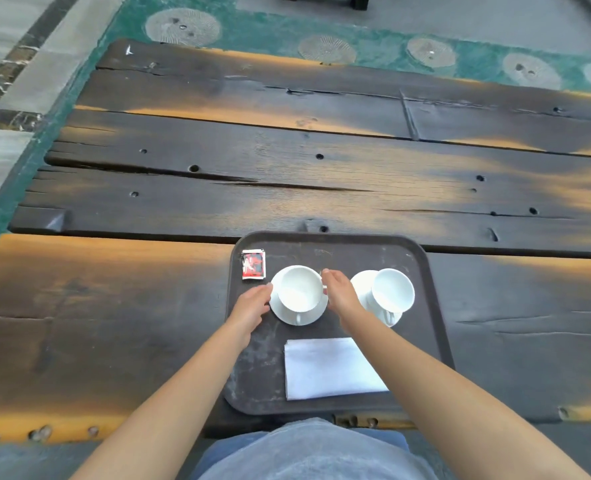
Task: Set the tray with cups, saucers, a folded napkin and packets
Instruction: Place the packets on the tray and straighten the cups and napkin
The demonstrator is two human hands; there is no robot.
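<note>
A dark brown tray [422, 306] lies on the wooden table near its front edge. On the tray stand two white cups on white saucers: the left cup [299, 289] on its saucer [287, 315] and the right cup [391, 289] on its saucer [361, 285]. My left hand [251, 306] touches the left saucer's left rim with straight fingers. My right hand [339, 291] lies against the left cup's right side, with something small and red at its fingers. Red packets [253, 265] lie in the tray's far left corner. A folded white napkin [332, 367] lies at the tray's near side.
The table [287, 174] is made of dark, worn planks with orange patches and runs far back and to both sides. Beyond it lies a green carpet [373, 39] with pale round patterns. Stone floor [10, 64] shows at the left.
</note>
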